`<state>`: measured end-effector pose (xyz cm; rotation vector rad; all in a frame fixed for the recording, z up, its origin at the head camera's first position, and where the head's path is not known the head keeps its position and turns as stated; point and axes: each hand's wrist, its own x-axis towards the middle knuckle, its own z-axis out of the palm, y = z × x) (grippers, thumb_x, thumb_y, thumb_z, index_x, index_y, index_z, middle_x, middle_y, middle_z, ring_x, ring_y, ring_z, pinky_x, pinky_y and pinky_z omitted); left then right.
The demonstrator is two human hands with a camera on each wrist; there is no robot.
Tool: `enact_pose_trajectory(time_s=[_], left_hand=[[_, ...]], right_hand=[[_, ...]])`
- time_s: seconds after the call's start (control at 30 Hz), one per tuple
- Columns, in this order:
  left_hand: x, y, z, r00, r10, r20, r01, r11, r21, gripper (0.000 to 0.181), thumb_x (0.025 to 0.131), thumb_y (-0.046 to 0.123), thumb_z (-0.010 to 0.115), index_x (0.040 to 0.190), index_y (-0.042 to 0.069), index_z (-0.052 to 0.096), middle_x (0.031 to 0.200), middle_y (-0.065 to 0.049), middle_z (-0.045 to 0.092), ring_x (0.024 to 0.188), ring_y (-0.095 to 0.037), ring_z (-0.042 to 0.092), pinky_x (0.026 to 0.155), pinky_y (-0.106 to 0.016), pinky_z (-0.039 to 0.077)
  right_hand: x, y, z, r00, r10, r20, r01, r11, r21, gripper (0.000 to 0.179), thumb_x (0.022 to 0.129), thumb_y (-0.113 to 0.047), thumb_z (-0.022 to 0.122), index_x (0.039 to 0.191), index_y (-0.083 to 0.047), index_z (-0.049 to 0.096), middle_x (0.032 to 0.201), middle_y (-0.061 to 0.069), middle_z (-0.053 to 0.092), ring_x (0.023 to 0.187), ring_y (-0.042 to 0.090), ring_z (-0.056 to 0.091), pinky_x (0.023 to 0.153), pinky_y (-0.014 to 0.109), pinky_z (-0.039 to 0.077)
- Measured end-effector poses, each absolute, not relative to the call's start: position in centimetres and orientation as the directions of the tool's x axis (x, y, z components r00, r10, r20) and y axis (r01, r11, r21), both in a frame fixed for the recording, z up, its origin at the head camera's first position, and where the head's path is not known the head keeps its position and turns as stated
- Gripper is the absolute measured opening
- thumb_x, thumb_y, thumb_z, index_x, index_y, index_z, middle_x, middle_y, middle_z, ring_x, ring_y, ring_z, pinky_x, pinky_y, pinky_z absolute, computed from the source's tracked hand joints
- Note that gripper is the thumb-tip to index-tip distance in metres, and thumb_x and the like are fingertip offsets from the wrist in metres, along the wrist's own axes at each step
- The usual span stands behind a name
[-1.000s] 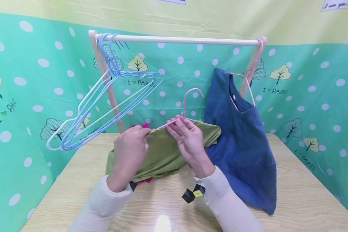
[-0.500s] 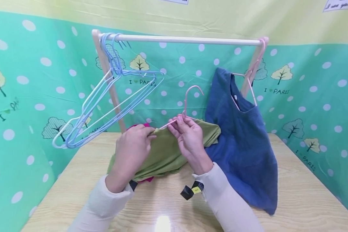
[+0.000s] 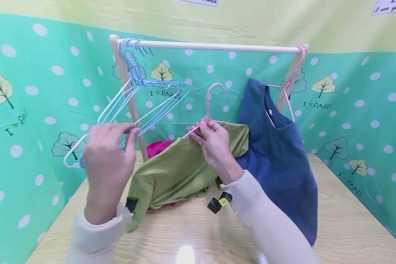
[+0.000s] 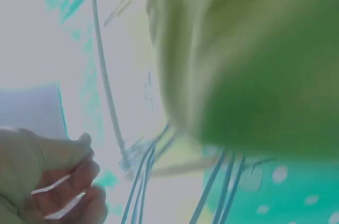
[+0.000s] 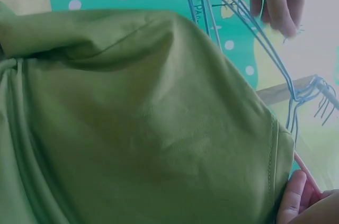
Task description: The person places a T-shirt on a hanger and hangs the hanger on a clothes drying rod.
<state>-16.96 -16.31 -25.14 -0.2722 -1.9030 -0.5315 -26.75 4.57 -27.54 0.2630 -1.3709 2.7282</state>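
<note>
My right hand (image 3: pixel 214 143) pinches a pink clothes hanger (image 3: pixel 208 104) just below its hook. A green long-sleeved shirt (image 3: pixel 175 165) hangs from that hanger, the bar showing at its neckline. One sleeve droops toward the table at the left. My left hand (image 3: pixel 109 161) is away from the shirt, fingers loosely bent with nothing between them; the left wrist view shows the same hand (image 4: pixel 53 176). In the head view it overlaps the lower part of several blue and white hangers (image 3: pixel 158 110), which hang from the rack's left end.
A blue sleeveless garment (image 3: pixel 277 165) on another pink hanger (image 3: pixel 289 104) hangs at the right end of the rack's white rail (image 3: pixel 211 46). Bright pink cloth (image 3: pixel 158 147) lies behind the green shirt on the wooden table (image 3: pixel 171 238). Patterned curtains stand behind.
My left hand has let go of the green shirt's neckline and moved left, in front of the hangers. My right hand has raised the hanger and shirt slightly, and the left sleeve now hangs down.
</note>
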Motion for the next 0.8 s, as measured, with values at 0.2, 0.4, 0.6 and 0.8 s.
enact_pose_trajectory(time_s=[0.2,0.4,0.6,0.8], left_hand=[[-16.4,-18.1,-24.6,-0.315,-0.182,0.932,0.311,0.908,0.283,0.019,0.090,0.000,0.075,0.109,-0.005,0.075,0.101,-0.028,0.069,0.096,-0.052,0.050,0.081,-0.057,0.038],[-16.1,-18.7,-24.7,-0.401,-0.227,0.888,0.236,0.911,0.339,0.026,0.087,-0.006,0.074,0.113,-0.005,0.073,0.106,-0.028,0.066,0.095,-0.051,0.048,0.079,-0.057,0.038],[-16.4,-18.9,-24.8,-0.434,-0.242,0.868,0.201,0.913,0.355,0.023,0.092,-0.010,0.065,0.113,-0.006,0.073,0.106,-0.028,0.066,0.090,-0.049,0.050,0.075,-0.058,0.043],[-16.8,-19.2,-24.9,-0.431,-0.247,0.868,0.211,0.908,0.363,0.018,0.095,-0.006,0.065,0.111,-0.009,0.073,0.103,-0.030,0.067,0.087,-0.049,0.051,0.074,-0.059,0.045]], right_hand=[[-27.2,4.9,-25.2,-0.981,-0.018,0.196,-0.157,-0.526,-0.836,0.008,0.105,-0.005,0.052,0.102,-0.001,0.059,0.093,0.010,0.063,0.083,0.017,0.067,0.078,0.029,0.060],[-27.5,5.7,-23.1,-0.976,-0.033,0.217,-0.177,-0.464,-0.868,0.010,0.106,-0.008,0.051,0.103,-0.002,0.058,0.094,0.010,0.062,0.083,0.017,0.064,0.074,0.027,0.058],[-28.0,6.7,-20.7,-0.970,-0.053,0.237,-0.194,-0.416,-0.888,0.012,0.107,-0.007,0.048,0.103,-0.001,0.057,0.092,0.010,0.058,0.080,0.017,0.060,0.072,0.026,0.056],[-28.1,8.1,-18.7,-0.962,-0.084,0.258,-0.215,-0.345,-0.913,0.016,0.109,-0.010,0.044,0.106,0.000,0.057,0.093,0.010,0.055,0.081,0.018,0.057,0.071,0.025,0.053]])
